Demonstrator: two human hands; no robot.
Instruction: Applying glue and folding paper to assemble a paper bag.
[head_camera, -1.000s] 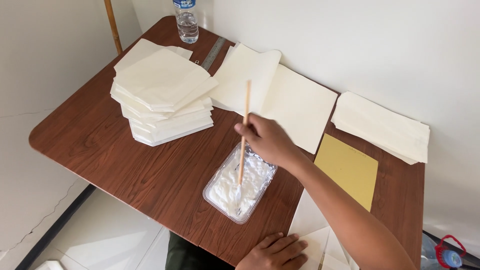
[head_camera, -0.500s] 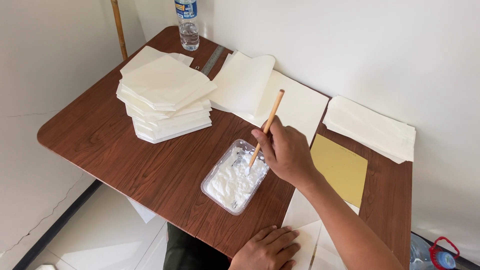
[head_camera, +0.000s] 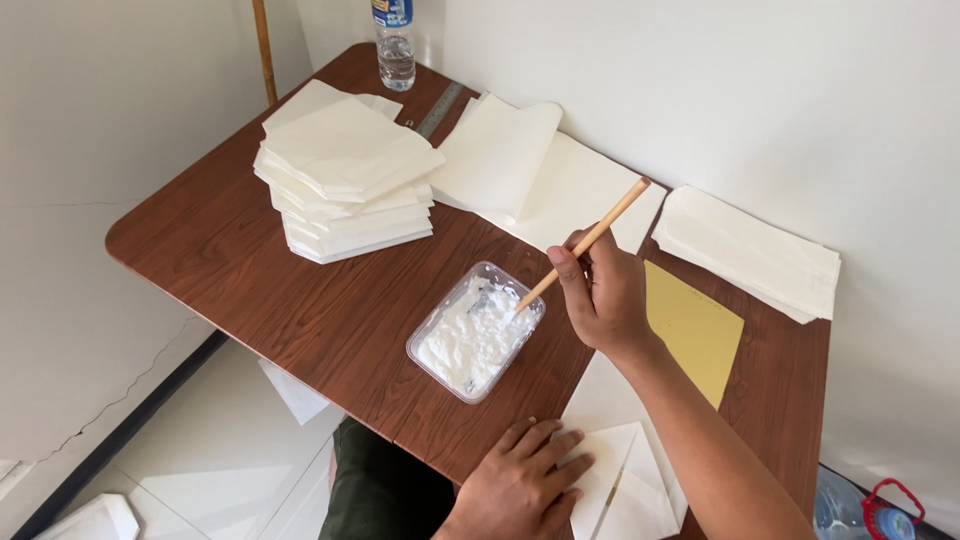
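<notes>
Two hands: stick (head_camera: 583, 243) in right (head_camera: 601, 293), left (head_camera: 522, 482) on folded paper (head_camera: 612, 480).

right hand (head_camera: 600, 290): fingers (head_camera: 568, 285) pinch wooden stick (head_camera: 585, 243), tip in white paste of clear tray (head_camera: 476, 332) just left of them | left hand (head_camera: 520, 485): fingers (head_camera: 565, 470) flat on folded white paper (head_camera: 620, 480) | yellow sheet (head_camera: 695, 330) right of the right hand's fingers | paper stack (head_camera: 345, 180) well beyond.

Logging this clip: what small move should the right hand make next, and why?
Probably carry the stick from the tray over to the folded paper. Its tip sits at the white paste, the right hand grips it tilted, and the left hand pins that paper flat.
</notes>
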